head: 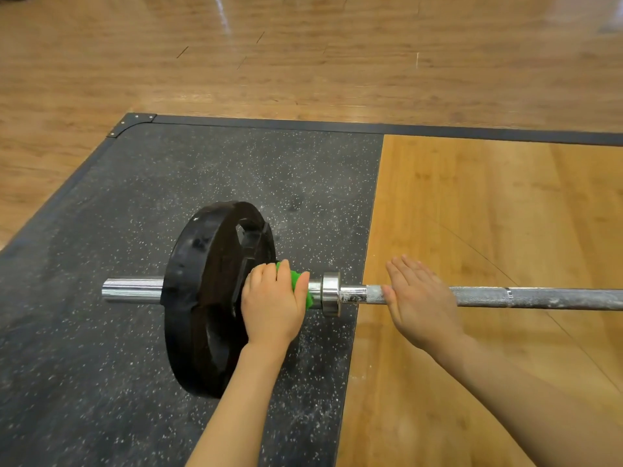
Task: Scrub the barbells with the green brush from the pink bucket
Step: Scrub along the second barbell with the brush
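A steel barbell point(539, 297) lies across the lifting platform with one black weight plate point(202, 281) on its left sleeve. My left hand point(273, 305) grips the green brush point(298, 281) and holds it on the sleeve between the plate and the collar point(331, 293). Only a little of the brush shows past my fingers. My right hand point(421, 298) lies flat with straight fingers on the knurled shaft just right of the collar. The pink bucket is out of view.
The plate stands on a black speckled rubber mat point(135, 183) dusted with white chalk. A wooden platform panel point(488, 203) lies under the shaft to the right. Wood-pattern flooring point(269, 62) runs beyond the platform's dark edge strip.
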{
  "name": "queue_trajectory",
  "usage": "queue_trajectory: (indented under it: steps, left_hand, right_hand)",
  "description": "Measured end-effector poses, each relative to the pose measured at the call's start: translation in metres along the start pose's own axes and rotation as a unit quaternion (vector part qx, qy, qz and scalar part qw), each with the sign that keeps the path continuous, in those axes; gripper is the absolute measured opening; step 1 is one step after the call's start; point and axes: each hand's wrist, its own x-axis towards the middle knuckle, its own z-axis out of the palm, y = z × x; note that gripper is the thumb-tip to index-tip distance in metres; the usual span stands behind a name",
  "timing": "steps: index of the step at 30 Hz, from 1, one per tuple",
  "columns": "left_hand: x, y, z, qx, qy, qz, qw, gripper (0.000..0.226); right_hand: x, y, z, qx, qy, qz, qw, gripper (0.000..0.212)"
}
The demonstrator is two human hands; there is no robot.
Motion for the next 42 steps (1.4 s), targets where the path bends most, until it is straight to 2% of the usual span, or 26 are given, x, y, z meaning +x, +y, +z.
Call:
queue_trajectory:
  steps: [2,7,13,20,27,32,38,42]
  left_hand:
    - [0.011,0.006,-0.002,-0.003,-0.016,-0.016,1.0,0.074]
    - [0.032,0.008,-0.003,-0.004,-0.044,-0.021,0.999,0.062]
    - [0.02,0.016,0.0,-0.064,-0.021,0.1,0.993,0.053]
    - [0.011,-0.006,0.007,-0.024,0.024,0.086,0.996,0.05]
    - [0.007,-0.003,0.008,-0.028,0.034,0.158,0.986,0.05]
    - [0.0,-0.008,0.011,-0.034,0.057,0.118,0.991,0.053]
    - [0.006,0.003,0.012,-0.049,0.035,0.17,0.984,0.063]
    - [0.008,-0.013,0.007,-0.023,0.055,0.122,0.991,0.061]
  right_hand:
    - [0.0,0.0,0.0,0.001,-0.005,0.001,1.0,0.075]
    - [0.002,0.001,0.001,-0.001,-0.009,0.006,1.0,0.075]
    - [0.002,0.003,0.004,0.005,-0.004,0.005,1.0,0.075]
    - [0.0,0.001,0.006,0.002,0.005,0.001,1.0,0.074]
    - [0.001,0.003,0.005,-0.005,0.004,-0.002,1.0,0.074]
    - [0.0,0.002,0.005,-0.007,0.007,-0.001,1.0,0.073]
    - [0.003,0.004,0.004,-0.007,0.006,-0.005,1.0,0.073]
    - [0.002,0.004,0.002,-0.006,0.003,-0.005,1.0,0.074]
